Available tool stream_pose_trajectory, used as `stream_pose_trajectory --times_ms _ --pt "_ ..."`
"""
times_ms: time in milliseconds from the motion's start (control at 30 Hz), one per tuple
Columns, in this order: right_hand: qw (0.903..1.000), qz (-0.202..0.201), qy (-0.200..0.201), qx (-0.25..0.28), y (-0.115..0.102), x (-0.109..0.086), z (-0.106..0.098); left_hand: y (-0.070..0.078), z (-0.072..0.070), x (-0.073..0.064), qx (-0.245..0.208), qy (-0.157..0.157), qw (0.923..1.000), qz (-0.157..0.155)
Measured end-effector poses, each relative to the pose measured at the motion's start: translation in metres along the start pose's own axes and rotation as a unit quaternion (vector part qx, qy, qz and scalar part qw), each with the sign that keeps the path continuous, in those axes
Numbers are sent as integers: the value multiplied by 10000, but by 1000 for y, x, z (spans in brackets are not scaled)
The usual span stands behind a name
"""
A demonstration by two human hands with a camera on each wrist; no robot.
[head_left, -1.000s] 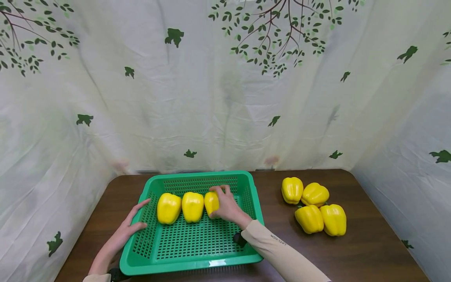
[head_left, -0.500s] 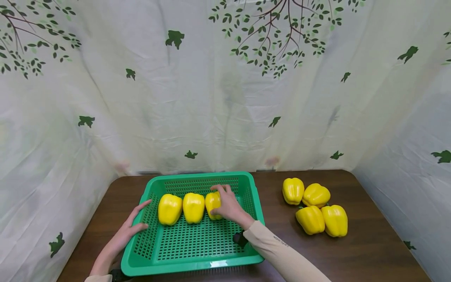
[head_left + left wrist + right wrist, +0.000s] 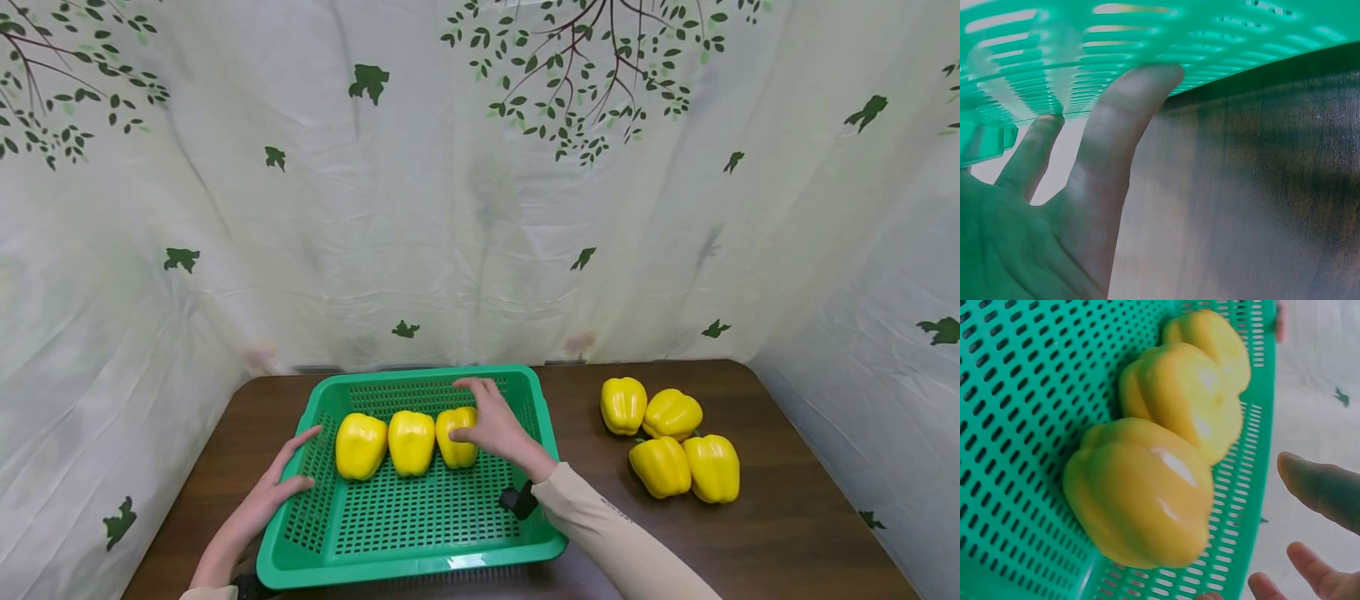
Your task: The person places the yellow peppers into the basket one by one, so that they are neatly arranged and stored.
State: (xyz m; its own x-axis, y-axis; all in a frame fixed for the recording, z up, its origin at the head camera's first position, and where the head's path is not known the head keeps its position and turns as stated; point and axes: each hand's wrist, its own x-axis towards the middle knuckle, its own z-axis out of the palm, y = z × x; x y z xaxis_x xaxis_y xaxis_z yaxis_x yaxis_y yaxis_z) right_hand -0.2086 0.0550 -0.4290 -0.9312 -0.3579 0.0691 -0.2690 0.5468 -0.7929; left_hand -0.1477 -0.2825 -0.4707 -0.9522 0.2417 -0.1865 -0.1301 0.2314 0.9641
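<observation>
Three yellow bell peppers stand side by side in a green plastic basket: a left one, a middle one and a right one. My right hand hovers over the right pepper with spread fingers and nothing in its grasp. In the right wrist view a gap shows between the fingertips and the nearest pepper. At the basket's left side, my left hand rests its extended thumb and a finger against the slotted outer wall.
Several more yellow bell peppers lie clustered on the brown wooden table, right of the basket. A pale curtain with leaf prints hangs behind the table's far edge and along both sides.
My right hand has let go of the right pepper, its fingers spreading and lifting away to the right. That pepper stays beside the middle one. The left hand holds its place at the basket.
</observation>
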Motion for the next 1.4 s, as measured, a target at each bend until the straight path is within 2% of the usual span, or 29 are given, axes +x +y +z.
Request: stream_pose_trajectory --times_ms 567,800,1100,1400 --pt "9987 -71 120 493 -4 -14 -42 0 0 1 20 -44 10000 -24" --pt "9975 6 294 643 4 -22 -60 -1 0 0 97 -1 9999 41" --pt "9952 -116 462 859 17 -32 -76 1 0 0 -1 -33 10000 -75" --pt "9937 -81 573 955 31 -42 -90 -1 0 0 71 -22 10000 42"
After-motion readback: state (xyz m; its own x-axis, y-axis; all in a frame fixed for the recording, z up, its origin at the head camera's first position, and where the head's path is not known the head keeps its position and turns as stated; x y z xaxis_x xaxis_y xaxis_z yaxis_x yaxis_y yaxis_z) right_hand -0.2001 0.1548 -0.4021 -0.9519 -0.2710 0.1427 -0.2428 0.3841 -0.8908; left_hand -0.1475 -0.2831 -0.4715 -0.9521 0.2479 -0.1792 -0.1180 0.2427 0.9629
